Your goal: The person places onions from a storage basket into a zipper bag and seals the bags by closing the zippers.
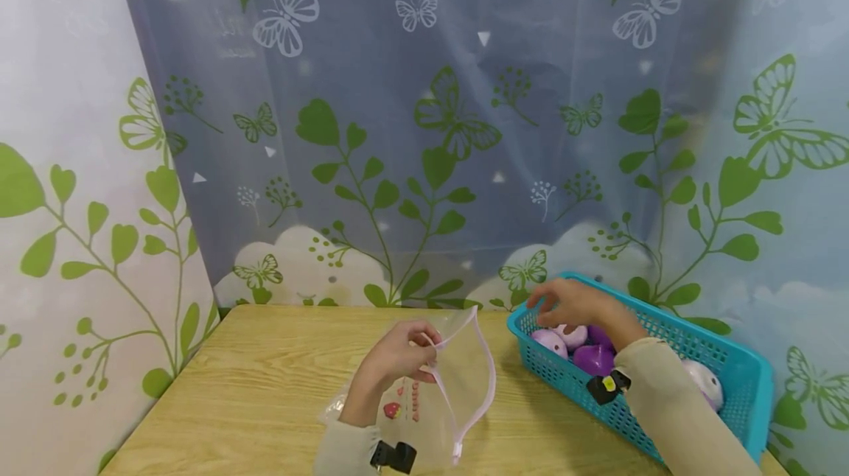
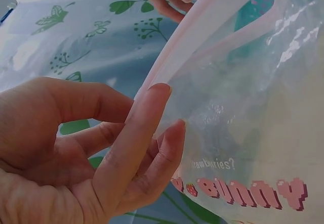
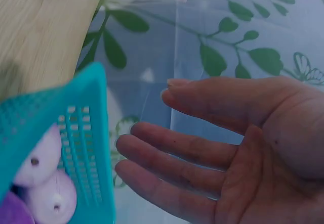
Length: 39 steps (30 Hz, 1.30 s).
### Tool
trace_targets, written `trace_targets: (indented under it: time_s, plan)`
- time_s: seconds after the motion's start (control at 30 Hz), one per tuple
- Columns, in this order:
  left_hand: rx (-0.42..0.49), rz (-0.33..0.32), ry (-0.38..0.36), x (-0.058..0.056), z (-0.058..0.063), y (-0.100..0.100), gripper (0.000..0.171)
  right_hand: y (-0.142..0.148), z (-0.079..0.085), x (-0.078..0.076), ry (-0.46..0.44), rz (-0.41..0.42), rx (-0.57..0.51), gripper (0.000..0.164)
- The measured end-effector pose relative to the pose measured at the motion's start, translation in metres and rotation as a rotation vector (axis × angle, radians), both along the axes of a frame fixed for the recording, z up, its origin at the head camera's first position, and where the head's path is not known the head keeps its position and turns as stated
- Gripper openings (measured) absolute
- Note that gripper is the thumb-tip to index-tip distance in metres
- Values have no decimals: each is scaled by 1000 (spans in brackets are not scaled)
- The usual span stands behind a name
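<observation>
My left hand (image 1: 402, 352) pinches the pink-edged mouth of a clear zip bag (image 2: 243, 128) between thumb and fingers. The bag's mouth gapes toward the right, its pink slider (image 1: 458, 450) at the near end. Red lettering and a strawberry are printed on its side. Over the far left end of a turquoise plastic basket (image 1: 758, 380), my right hand (image 1: 575, 306) hovers with fingers loosely spread and nothing in them. Inside lie lilac balls (image 3: 51, 197), with small dark holes, and glossy purple rounded pieces (image 1: 593, 360); the right forearm hides part of the contents.
Both hands work over a light wooden table (image 1: 278, 373). Behind it hangs a blue-grey curtain (image 1: 371, 189) printed with green leaves and butterflies, with paler panels at both sides. Another lilac-and-white ball (image 1: 703, 382) sits toward the basket's right end.
</observation>
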<state>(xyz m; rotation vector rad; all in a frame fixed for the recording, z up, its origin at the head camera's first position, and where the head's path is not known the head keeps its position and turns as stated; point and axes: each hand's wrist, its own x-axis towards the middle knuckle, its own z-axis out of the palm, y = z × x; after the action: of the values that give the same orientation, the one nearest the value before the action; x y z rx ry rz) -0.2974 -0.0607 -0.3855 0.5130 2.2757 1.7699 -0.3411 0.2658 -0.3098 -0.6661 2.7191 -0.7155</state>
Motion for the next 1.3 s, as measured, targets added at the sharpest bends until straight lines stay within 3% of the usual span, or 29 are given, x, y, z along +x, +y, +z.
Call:
trace_targets:
  time_s: [0.2,0.47,0.8,1.1,1.3]
  plan:
    - [-15,9,7,3,2,-1,16,15,4,-10,-100,-28,42,38]
    - [-25,8,6,5,5,-1,17,30,3,-15,-101,-109,189,37]
    - [-24,1,7,6,6,-2,17,43,-9,-21,-117,-201,281,33]
    - [-18,-2,8,4,5,-2,17,61,-30,-28,-169,-292,277,37]
    - [-17,5,-11,4,4,-1,21,69,-44,-28,-190,-346,297,30]
